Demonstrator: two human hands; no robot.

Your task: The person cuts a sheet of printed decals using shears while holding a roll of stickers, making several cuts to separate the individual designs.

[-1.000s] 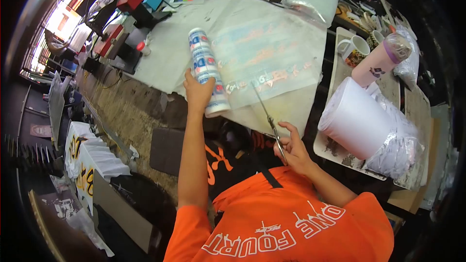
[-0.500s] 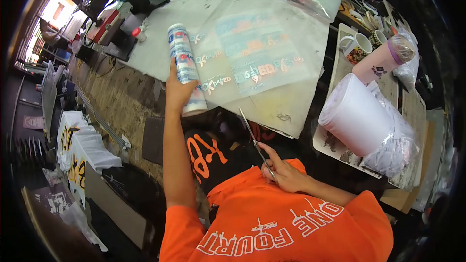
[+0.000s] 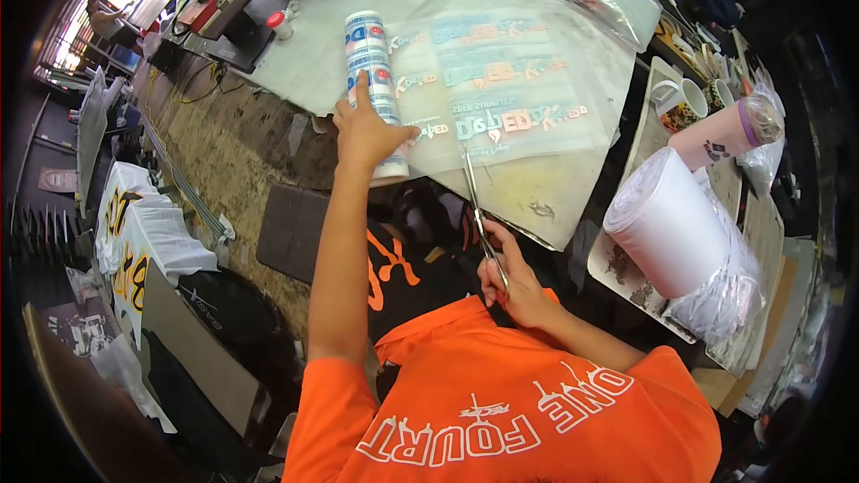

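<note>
A: What do the fingers have?

B: The left hand spans a white plastic-film roll with blue and red print — index finger along its top, thumb spread toward the sheet. The right hand is closed around slim silver metal scissors. I can't tell whether the blades are parted.

A: And the film?

B: The translucent sheet with blue and red lettering lies right of the roll, the blade tips at its near edge. I'd judge this a cutting step, with the roll steadied. The next move calls for flat film and a thumb kept off the blade line.

A: Room to work?

B: Bare pale tabletop lies between sheet and right-hand edge. The near edge is tight — the roll's lower end sits close to it. Beyond the right side, the off-white tray and thick white roll limit a wide swing.
</note>
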